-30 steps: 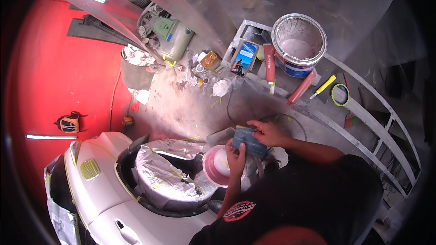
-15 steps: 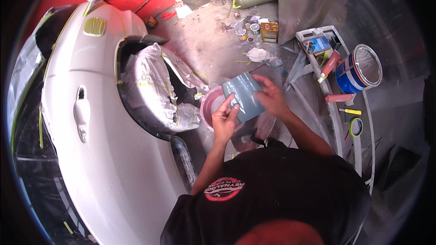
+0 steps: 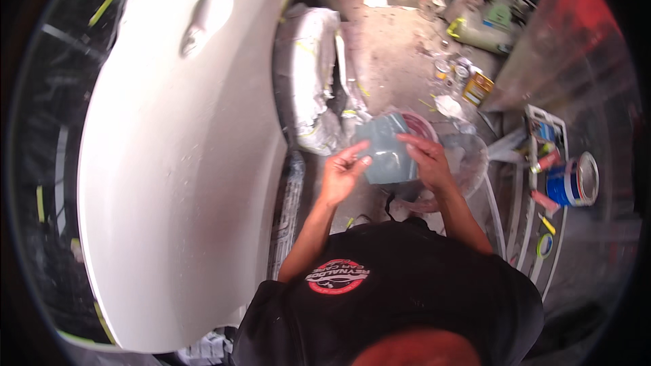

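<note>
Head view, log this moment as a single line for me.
left hand: holding blue-grey sheet, left side | right hand: holding sheet, right side | sheet: partly hiding pink bucket | white car: left

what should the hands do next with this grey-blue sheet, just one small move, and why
Probably ease the grey-blue sheet left toward the white car panel: the left hand and right hand hold it from opposite sides, it partly overlaps the pink bucket in view, and the panel lies to its left, not yet touched.
</note>
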`<action>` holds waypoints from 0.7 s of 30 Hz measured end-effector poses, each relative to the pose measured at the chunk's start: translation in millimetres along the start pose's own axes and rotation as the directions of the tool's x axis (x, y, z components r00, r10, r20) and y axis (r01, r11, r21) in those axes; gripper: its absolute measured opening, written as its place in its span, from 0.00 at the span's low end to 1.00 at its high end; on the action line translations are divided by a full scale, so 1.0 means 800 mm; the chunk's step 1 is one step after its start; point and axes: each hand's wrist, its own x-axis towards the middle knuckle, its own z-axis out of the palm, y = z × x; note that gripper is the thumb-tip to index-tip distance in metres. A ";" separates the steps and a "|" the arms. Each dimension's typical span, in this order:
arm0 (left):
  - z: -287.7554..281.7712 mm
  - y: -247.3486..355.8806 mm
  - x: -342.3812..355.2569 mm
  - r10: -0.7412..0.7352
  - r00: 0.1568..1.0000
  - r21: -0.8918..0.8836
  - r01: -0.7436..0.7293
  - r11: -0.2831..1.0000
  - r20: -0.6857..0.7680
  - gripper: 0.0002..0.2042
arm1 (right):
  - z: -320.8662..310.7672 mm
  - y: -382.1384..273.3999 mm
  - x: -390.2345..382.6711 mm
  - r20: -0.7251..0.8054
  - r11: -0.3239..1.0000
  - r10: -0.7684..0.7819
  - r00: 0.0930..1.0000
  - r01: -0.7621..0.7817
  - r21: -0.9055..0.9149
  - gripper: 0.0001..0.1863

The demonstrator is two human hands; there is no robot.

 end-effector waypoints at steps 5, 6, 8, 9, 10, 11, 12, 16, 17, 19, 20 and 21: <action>-0.047 -0.023 -0.045 0.087 0.995 0.392 -0.061 0.918 -0.049 0.20 | 0.056 0.012 -0.018 0.249 0.977 0.178 0.952 -0.202 0.075 0.25; -0.054 -0.012 -0.047 -0.015 0.998 0.498 0.044 0.866 -0.063 0.20 | 0.053 0.031 -0.018 0.214 0.953 0.271 0.939 -0.229 -0.200 0.21; -0.069 -0.064 -0.053 0.299 0.944 0.609 -0.159 0.777 -0.136 0.16 | 0.079 0.011 0.007 0.221 0.847 0.308 0.925 -0.161 -0.506 0.13; -0.071 -0.084 -0.055 0.439 0.888 0.669 -0.244 0.702 -0.138 0.14 | 0.080 0.017 0.018 0.254 0.820 0.267 0.930 -0.080 -0.567 0.12; -0.054 -0.082 -0.038 0.348 0.919 0.597 -0.176 0.783 -0.186 0.13 | 0.059 0.017 0.047 0.301 0.764 0.199 0.933 0.044 -0.644 0.10; -0.053 -0.074 -0.038 0.211 0.959 0.532 -0.079 0.843 -0.192 0.13 | 0.055 0.028 0.060 0.349 0.740 0.097 0.932 0.167 -0.651 0.12; -0.047 -0.069 -0.039 0.068 0.982 0.460 0.021 0.888 -0.176 0.12 | 0.048 0.038 0.069 0.391 0.706 -0.002 0.921 0.278 -0.652 0.14; 0.005 -0.122 0.018 -0.095 0.951 -0.125 0.061 0.990 -0.293 0.09 | 0.026 0.076 0.111 0.162 0.986 0.164 0.973 -0.163 -0.018 0.24; 0.018 -0.129 0.033 -0.238 0.909 -0.449 0.064 0.891 -0.343 0.08 | 0.017 0.081 0.117 0.144 0.901 0.373 0.917 -0.395 0.181 0.32; 0.047 -0.123 0.074 -0.421 0.856 -0.783 0.031 0.621 -0.300 0.05 | -0.027 0.132 0.109 0.195 0.938 0.346 0.918 -0.346 -0.031 0.34; 0.064 -0.128 0.087 -0.426 0.870 -0.815 0.049 0.577 -0.249 0.05 | -0.033 0.120 0.093 0.294 0.894 0.445 0.846 -0.400 -0.202 0.33; 0.084 -0.138 0.100 -0.429 0.883 -0.841 0.077 0.535 -0.192 0.05 | -0.042 0.135 0.094 0.370 0.922 0.362 0.856 -0.271 -0.276 0.31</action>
